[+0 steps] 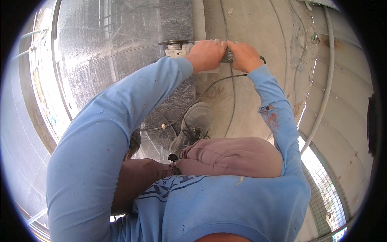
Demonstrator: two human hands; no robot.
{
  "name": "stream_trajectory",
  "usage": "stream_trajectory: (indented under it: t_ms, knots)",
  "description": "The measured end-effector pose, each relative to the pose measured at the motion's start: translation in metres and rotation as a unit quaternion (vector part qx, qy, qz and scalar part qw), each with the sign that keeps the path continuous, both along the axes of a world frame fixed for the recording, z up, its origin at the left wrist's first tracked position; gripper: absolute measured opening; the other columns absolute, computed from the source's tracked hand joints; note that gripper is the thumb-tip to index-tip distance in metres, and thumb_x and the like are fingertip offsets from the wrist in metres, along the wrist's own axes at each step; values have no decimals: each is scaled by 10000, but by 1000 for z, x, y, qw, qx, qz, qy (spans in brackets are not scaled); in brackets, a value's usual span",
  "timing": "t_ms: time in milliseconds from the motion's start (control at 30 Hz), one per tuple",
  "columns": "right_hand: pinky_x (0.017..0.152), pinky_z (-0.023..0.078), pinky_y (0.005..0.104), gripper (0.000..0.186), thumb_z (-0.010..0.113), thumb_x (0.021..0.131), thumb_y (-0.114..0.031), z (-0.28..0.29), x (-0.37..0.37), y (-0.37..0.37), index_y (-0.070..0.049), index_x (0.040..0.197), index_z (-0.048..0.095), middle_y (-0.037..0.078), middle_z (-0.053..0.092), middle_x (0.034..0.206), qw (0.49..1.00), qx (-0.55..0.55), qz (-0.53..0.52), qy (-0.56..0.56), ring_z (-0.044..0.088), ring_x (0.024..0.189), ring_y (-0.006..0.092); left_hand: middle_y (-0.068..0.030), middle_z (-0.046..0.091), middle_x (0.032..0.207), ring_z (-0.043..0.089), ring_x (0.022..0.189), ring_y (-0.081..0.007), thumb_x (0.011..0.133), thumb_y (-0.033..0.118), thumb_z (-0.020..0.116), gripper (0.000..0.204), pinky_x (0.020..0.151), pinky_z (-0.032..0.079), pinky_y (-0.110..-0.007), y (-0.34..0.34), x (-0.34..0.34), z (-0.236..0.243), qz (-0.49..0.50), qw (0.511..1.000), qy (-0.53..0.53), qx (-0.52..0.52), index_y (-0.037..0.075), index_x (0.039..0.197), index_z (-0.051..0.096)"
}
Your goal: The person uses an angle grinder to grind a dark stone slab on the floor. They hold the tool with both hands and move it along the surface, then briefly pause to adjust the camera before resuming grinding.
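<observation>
My left hand (206, 55) is wrapped round the body of an angle grinder (176, 52), just behind its pale metal head. Further back, my right hand (244, 56) closes over the tool's rear part, its thumb side close to my left hand. A thin dark disc (175, 42) shows nearly edge-on at the grinder's left end. Beside and below it is a large grey, dusty slab (121, 30) with a thin line across it. Whether the disc touches the slab cannot be made out. My fingers hide most of the tool's body.
A black power cord (217, 82) curves from the tool back past my dusty shoe (197, 117). More cables (233, 109) lie along the concrete floor (258, 97). On the right, a pipe (327, 76) runs along a panelled wall (350, 80); wire mesh (322, 193) stands nearer me.
</observation>
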State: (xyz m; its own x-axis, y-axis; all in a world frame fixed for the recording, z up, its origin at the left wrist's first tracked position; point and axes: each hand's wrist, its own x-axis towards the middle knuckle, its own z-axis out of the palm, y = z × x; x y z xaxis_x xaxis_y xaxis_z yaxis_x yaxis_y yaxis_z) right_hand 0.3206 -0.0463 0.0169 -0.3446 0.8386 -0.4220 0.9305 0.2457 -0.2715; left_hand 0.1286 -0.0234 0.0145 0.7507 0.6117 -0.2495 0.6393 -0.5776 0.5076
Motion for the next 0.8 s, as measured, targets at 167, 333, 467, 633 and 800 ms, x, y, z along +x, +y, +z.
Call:
stream_trajectory:
  t_ms: [167,333,467,633,800]
  knots:
    - [796,546,514,380,742,759,-23,13,-1,-1,-75,1098,578,175,694,988,1000,2,8,-11,676,960,413,-167,670,1075,685,1029,-353,786,145,756,440,847,569,-468,-2,3,0,1,1000,-11,8,11,1151,549]
    - [780,542,510,377,741,752,-23,27,9,-6,-82,1086,576,169,693,977,1000,4,-5,-28,677,957,405,-165,672,1058,687,1020,-350,784,137,749,444,830,569,-469,-4,14,4,-3,999,-35,14,16,1157,544]
    - [776,538,509,405,727,734,-13,35,14,-8,-100,1103,582,167,694,977,999,-2,-18,-41,674,958,404,-168,671,1052,687,1012,-353,789,122,735,421,816,568,-468,-7,22,6,3,999,-53,11,13,1145,540]
    - [784,534,507,457,720,705,-9,34,21,-8,-120,1130,597,171,699,972,998,-9,-26,-63,670,953,415,-192,686,1060,697,1011,-352,838,49,634,297,839,556,-445,-7,28,9,-5,999,-53,10,-7,1121,564]
    - [774,540,511,367,708,756,-15,30,16,-8,-103,1093,593,171,697,962,999,12,-12,-51,679,938,407,-173,667,1073,681,1025,-353,794,111,724,407,839,563,-465,-6,23,5,2,999,-43,2,10,1144,541]
